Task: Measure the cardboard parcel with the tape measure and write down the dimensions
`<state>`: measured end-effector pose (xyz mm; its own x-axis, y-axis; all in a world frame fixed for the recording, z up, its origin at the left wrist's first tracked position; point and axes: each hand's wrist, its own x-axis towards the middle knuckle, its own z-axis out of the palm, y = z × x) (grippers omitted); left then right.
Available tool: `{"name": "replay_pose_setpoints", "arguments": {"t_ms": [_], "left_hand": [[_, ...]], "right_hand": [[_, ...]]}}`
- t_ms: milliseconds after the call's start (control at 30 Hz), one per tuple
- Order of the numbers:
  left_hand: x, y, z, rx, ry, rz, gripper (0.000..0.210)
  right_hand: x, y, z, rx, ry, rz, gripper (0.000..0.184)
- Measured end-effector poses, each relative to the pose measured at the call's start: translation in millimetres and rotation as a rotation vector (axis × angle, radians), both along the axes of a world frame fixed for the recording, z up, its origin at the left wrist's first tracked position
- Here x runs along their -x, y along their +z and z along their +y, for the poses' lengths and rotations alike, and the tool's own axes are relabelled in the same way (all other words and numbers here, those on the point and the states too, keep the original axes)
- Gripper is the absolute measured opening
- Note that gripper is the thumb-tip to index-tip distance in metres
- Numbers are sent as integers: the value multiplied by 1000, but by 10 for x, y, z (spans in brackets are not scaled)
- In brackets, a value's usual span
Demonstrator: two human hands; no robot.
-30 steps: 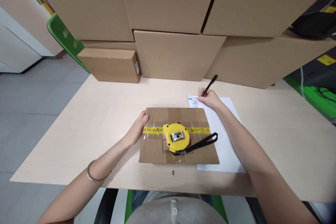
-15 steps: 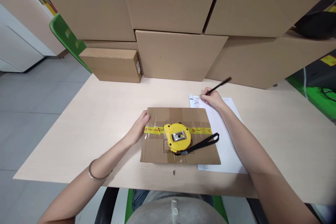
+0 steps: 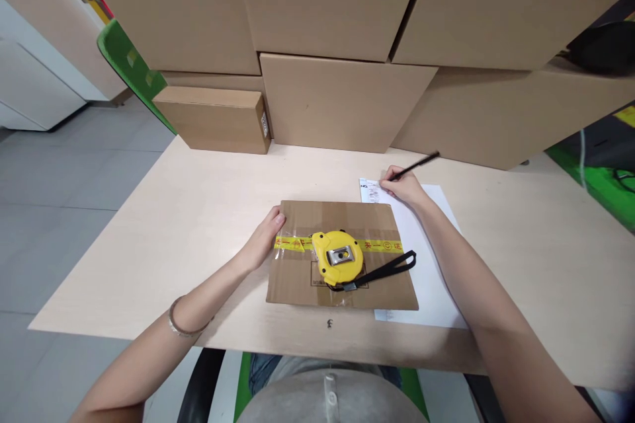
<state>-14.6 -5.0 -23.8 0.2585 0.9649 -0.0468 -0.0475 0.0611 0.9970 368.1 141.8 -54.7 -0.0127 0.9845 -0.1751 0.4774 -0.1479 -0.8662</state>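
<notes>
My left hand (image 3: pixel 266 232) grips the left edge of a flat cardboard box (image 3: pixel 342 217), its thumb on top and the other fingers hidden at the side. Yellow printed tape runs across this box. On top lies a yellow tape measure (image 3: pixel 354 266) with a metal belt clip and a black wrist strap (image 3: pixel 384 271). A black pen (image 3: pixel 419 163) is pinched in my right hand (image 3: pixel 403 186), which rests near the top of a white sheet of paper (image 3: pixel 431 258). Small marks show at the sheet's upper left. The box covers part of the paper.
Large cardboard boxes (image 3: pixel 342 102) form a wall along the back of the pale table (image 3: pixel 198 211). A smaller carton (image 3: pixel 218 122) stands at the back left beside a green panel (image 3: pixel 129 66). The table's front edge is close to my body.
My right hand and the pen have shifted very slightly over the paper. The view has tilted a little; my left hand, the box and the tape measure stay as they were.
</notes>
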Motion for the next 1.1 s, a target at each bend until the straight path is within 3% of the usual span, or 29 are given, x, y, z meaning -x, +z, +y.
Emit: {"name": "replay_pose_setpoints", "arguments": {"t_ms": [200, 300, 400, 533, 600, 667, 733, 833, 933, 1100], "left_hand": [[11, -39, 21, -14, -12, 3, 53], [19, -14, 7, -41, 23, 26, 59], [34, 68, -14, -137, 104, 70, 58], [59, 204, -24, -274, 78, 159, 32], [66, 221, -18, -250, 48, 167, 33], [68, 186, -11, -210, 36, 137, 39], [67, 121, -4, -184, 31, 81, 46], [59, 40, -6, -153, 18, 4, 55], [40, 37, -24, -135, 0, -42, 58], [4, 83, -50, -120, 13, -84, 62]], "right_hand": [[-123, 266, -183, 38, 11, -211, 30], [-212, 396, -385, 62, 57, -362, 48], [-210, 455, -587, 51, 52, -522, 53], [-23, 621, -824, -90, -70, -698, 39], [155, 801, -986, -247, -108, -732, 30], [393, 1004, -1212, -461, -56, -710, 38], [669, 1164, -1482, -625, 127, -649, 47], [1057, 1250, -1856, -776, 325, -645, 58], [1274, 1215, -2056, -760, 372, -589, 68], [1315, 1234, -2002, -490, 456, -275, 55]]}}
